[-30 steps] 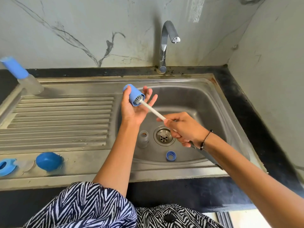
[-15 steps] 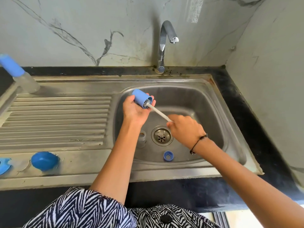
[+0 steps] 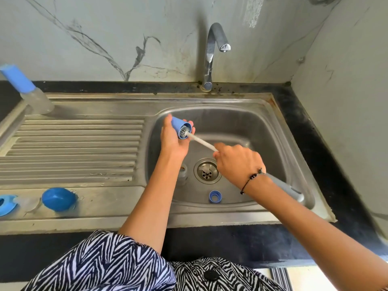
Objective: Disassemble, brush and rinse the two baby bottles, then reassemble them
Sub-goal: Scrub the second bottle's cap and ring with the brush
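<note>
A: What sits over the basin?
B: The left hand (image 3: 172, 141) holds a cap (image 3: 180, 127) above the basin's left part; the brush (image 3: 201, 141) runs from inside the cap rightward into the right hand (image 3: 237, 162)

A: And in the sink (image 3: 273, 131)?
B: The drain (image 3: 207, 170) at centre, a ring (image 3: 215, 196) in front of it, a small bottle (image 3: 182, 172) just left of it

A: Elsewhere?
B: The tap (image 3: 212, 49) behind the basin; a bottle (image 3: 29, 91) at the drainboard's (image 3: 73, 148) far left corner; a dome lid (image 3: 58, 198) and a collar (image 3: 6, 204) on the front left ledge
</note>
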The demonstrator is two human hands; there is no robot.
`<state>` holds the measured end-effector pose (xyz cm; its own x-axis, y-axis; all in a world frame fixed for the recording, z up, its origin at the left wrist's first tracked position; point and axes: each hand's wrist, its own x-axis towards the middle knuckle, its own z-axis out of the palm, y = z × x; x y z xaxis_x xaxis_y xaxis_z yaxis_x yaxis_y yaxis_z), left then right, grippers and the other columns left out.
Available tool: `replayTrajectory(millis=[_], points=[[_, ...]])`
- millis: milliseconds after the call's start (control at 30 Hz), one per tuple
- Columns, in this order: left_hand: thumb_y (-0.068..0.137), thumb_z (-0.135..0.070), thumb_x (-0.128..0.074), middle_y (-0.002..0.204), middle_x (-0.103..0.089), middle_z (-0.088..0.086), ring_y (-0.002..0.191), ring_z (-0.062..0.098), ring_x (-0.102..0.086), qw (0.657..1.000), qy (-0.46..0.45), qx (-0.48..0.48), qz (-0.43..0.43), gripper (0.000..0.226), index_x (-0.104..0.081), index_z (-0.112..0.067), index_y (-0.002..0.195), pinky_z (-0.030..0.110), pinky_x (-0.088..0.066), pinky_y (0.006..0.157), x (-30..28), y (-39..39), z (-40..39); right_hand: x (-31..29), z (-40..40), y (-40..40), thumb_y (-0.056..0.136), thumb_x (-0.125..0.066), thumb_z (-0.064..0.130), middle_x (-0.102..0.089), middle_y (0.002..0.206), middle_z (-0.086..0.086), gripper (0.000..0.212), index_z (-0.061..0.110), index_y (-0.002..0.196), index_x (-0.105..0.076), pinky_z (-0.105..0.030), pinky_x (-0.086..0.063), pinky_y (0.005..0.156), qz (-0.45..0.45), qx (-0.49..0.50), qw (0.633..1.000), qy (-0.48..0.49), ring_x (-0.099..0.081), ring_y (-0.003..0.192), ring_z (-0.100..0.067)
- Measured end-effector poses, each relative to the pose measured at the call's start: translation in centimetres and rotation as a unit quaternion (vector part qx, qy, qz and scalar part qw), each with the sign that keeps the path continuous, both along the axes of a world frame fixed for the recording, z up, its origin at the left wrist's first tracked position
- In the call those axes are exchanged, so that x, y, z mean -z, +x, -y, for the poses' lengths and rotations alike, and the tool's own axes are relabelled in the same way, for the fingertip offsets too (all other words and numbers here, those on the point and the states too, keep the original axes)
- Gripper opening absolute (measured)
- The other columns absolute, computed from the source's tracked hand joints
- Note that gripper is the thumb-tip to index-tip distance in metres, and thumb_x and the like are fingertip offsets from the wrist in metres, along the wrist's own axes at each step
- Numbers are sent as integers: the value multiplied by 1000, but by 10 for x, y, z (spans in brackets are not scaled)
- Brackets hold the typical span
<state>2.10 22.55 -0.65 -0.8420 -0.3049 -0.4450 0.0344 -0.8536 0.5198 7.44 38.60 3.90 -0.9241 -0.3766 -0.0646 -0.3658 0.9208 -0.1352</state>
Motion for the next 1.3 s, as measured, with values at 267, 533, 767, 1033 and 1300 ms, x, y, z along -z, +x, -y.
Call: replayTrajectory(millis=[267,533,767,1033,1300], points=[[91,-26,-56,82,-52,11,69,22,-55,1000,9,-22,16,16,-52,-11,88,38,-57,68,7,15,7,-1,-6,-9,96,-46,28,-56,72,-3,19,23,97,-65,-29,-45,62,162,-32,973,-163,-57,71,-20],[93,-14,-51,59,-53,6,44,16,-55,999,-5,-32,-13,7,-44,-11,93,25,-53,53,4,12,4,3,-2,2,97,-43,28,-56,71,-2,22,24,104,-63,-24,-44,55,182,-19,972,-149,-61,66,-10],[94,-20,-32,75,-44,11,60,26,-49,995,-63,-30,72,19,-46,-13,83,32,-43,58,-9,3,0,10,-6,-4,99,-34,29,-65,96,-11,25,18,113,-50,-33,-36,61,-24,-7,999,26,-61,87,-37],[85,-19,-65,83,-51,7,70,20,-54,996,-67,5,65,14,-52,-16,83,33,-54,57,-9,10,6,5,-11,-9,95,-47,34,-53,70,2,19,26,97,-65,-29,-43,64,117,-34,977,-174,-52,72,-22],[94,-19,-55,53,-50,1,40,12,-50,999,-14,-2,30,21,-47,-11,75,20,-47,46,0,9,-6,12,-14,-5,96,-41,35,-61,91,-6,22,28,104,-60,-32,-43,70,119,5,990,-70,-59,91,-32]])
